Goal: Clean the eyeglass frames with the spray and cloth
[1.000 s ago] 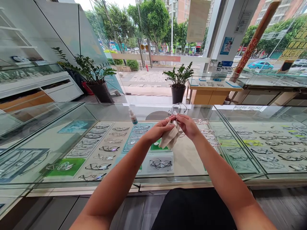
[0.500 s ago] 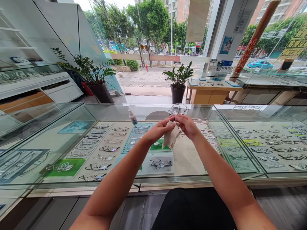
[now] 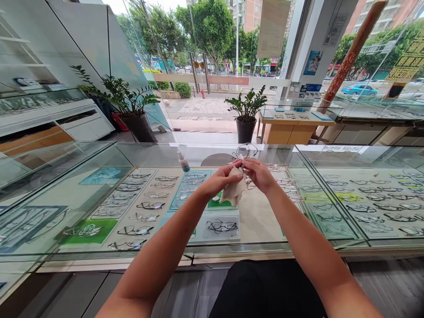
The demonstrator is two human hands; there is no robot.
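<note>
Swung leftward: soft beige cloth [image 3: 233,192], draped below fingers | cloth pinched by left hand [image 3: 222,179], fingers together | thin, round-rimmed glasses [image 3: 243,151] gripped by right hand [image 3: 261,175], fingers closed, rims beyond fingertips | smooth glass table [image 3: 152,152] beneath

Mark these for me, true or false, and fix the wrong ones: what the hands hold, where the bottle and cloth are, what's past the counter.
1. The left hand holds a pale cloth. True.
2. The small bottle is in the right hand. False: the bottle stands on the glass counter, left of both hands.
3. A pair of glasses is held up at the fingertips. True.
4. The cloth lies spread out on the counter. False: it hangs from the fingers.
5. A potted plant stands beyond the counter. True.
</note>
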